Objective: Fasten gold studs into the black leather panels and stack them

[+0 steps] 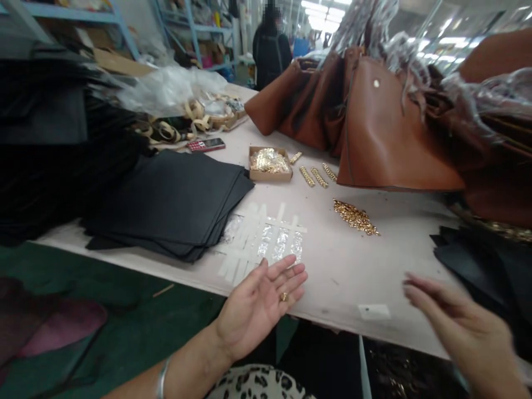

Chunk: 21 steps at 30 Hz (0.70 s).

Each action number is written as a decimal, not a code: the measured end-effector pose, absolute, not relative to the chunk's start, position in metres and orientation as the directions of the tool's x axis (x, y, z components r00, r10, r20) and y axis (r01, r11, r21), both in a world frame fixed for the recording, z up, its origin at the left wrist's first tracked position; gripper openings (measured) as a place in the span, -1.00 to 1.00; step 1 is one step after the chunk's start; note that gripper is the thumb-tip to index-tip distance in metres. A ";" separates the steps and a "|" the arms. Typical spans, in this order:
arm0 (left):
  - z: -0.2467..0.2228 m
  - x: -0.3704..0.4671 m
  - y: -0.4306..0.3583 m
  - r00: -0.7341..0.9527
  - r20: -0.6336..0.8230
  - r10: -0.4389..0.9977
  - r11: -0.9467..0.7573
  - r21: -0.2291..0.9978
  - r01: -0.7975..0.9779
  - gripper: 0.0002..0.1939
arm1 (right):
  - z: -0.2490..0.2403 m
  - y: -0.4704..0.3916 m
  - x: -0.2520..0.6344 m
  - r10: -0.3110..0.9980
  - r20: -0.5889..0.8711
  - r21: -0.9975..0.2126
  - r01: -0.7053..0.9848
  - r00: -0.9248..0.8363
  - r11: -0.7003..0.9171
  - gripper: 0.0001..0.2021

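Observation:
My left hand point(264, 302) is palm up over the table's front edge, fingers spread, with a small gold piece point(284, 297) at its fingers; whether that is a ring or a loose part is unclear. To the right, my right hand point(461, 318) is blurred above the table, its thumb and fingertips close together; anything between them is too small to make out. Beyond the hands lies a heap of gold pieces point(355, 216). Clear strips under white tape point(281, 241) are on the table just past my left fingertips. A white label point(374, 312) lies between the hands.
Black sheets point(166, 199) are stacked at left, with more point(477, 266) at right. A cardboard box point(270, 176) holds gold pieces; short gold chains point(319, 177) lie beside it. Brown leather bags point(386, 133) fill the back right. A phone point(206, 145) and a person point(271, 50) are farther back.

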<state>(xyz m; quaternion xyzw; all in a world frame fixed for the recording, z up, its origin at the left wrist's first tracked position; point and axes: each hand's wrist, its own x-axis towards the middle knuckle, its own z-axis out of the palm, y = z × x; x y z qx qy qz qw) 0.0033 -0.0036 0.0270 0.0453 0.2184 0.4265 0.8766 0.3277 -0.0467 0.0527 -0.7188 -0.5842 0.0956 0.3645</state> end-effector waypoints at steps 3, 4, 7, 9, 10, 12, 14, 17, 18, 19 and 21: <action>0.025 -0.001 -0.007 0.545 -0.305 0.781 0.620 0.268 -0.738 -0.43 | 0.046 -0.044 0.238 0.941 0.280 -0.647 0.687 -0.190 0.331 -0.79; 0.024 -0.002 -0.008 0.545 -0.298 0.784 0.617 0.271 -0.739 -0.43 | 0.043 -0.041 0.211 0.907 0.299 -0.651 0.631 -0.298 0.422 -0.76; 0.020 -0.007 -0.010 0.525 -0.267 0.808 0.588 0.297 -0.753 -0.45 | 0.036 -0.032 0.158 0.861 0.272 -0.630 0.596 -0.430 0.497 -0.72; 0.019 -0.010 -0.011 0.498 -0.238 0.834 0.552 0.319 -0.771 -0.49 | 0.032 -0.028 0.146 0.860 0.248 -0.606 0.621 -0.446 0.497 -0.71; 0.018 -0.012 -0.011 0.487 -0.229 0.843 0.538 0.325 -0.778 -0.51 | 0.031 -0.027 0.145 0.856 0.245 -0.598 0.624 -0.456 0.504 -0.71; 0.017 -0.014 -0.011 0.470 -0.219 0.855 0.518 0.333 -0.788 -0.52 | 0.028 -0.025 0.145 0.845 0.239 -0.590 0.620 -0.479 0.518 -0.72; 0.016 -0.017 -0.011 0.456 -0.208 0.865 0.501 0.339 -0.796 -0.51 | 0.026 -0.023 0.145 0.836 0.228 -0.564 0.633 -0.499 0.531 -0.76; 0.014 -0.019 -0.011 0.416 -0.212 0.884 0.467 0.368 -0.804 -0.57 | 0.025 -0.021 0.140 0.825 0.207 -0.495 0.671 -0.526 0.553 -0.81; 0.013 -0.019 -0.012 0.399 -0.216 0.891 0.453 0.384 -0.804 -0.59 | 0.025 -0.021 0.139 0.820 0.203 -0.472 0.680 -0.535 0.561 -0.82; 0.012 -0.020 -0.012 0.383 -0.218 0.897 0.441 0.402 -0.803 -0.61 | 0.024 -0.020 0.137 0.817 0.198 -0.451 0.689 -0.542 0.567 -0.83; 0.012 -0.020 -0.012 0.359 -0.213 0.909 0.417 0.441 -0.795 -0.62 | 0.024 -0.017 0.134 0.809 0.196 -0.409 0.703 -0.555 0.582 -0.84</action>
